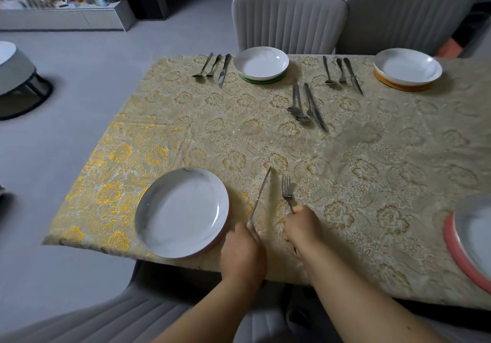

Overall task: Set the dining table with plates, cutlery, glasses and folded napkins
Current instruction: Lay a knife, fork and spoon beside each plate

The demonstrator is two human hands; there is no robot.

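White plates are out, 2 far spots have cutlery. Left hand [243, 247] holds a knife [259, 199] & right hand [301, 223] holds a fork [287, 192], fingers curled round both, beside near plate [183, 211]. No glasses or napkins yet.

Clothed table [372, 172] with plates [261, 62], cutlery [305, 103]
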